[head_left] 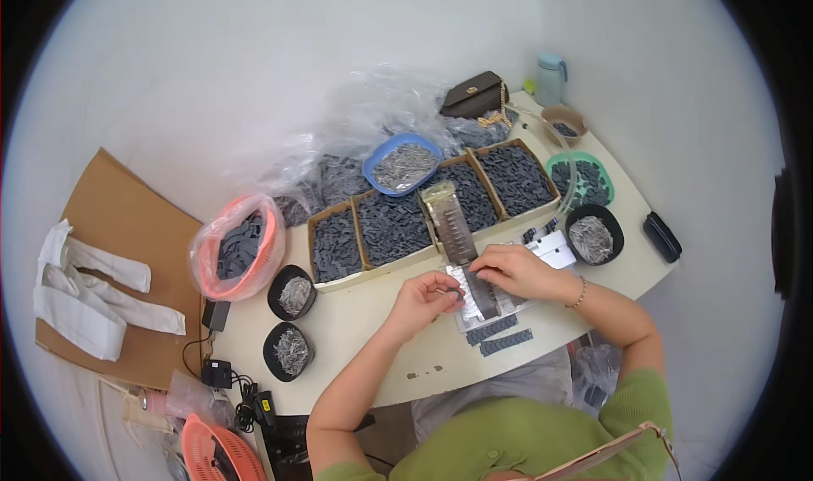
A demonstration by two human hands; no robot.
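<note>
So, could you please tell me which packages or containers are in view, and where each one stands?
Cardboard trays: a row mid-table, brown, filled with dark parts.
Clear plastic bags: behind the trays, crumpled.
Blue bowl: on the trays, holding grey pins.
Pink basket: left table edge, bag-lined.
Black bowls: front left, holding pins.

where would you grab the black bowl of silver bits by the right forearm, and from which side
Take the black bowl by its rim on the near right side, coming from above. It is piled with fine silver pieces, so a pinch on the bare rim edge seems safest. The green basket crowds its far side and the right hand and white parts sit at its left, while the table edge side looks free.
</note>
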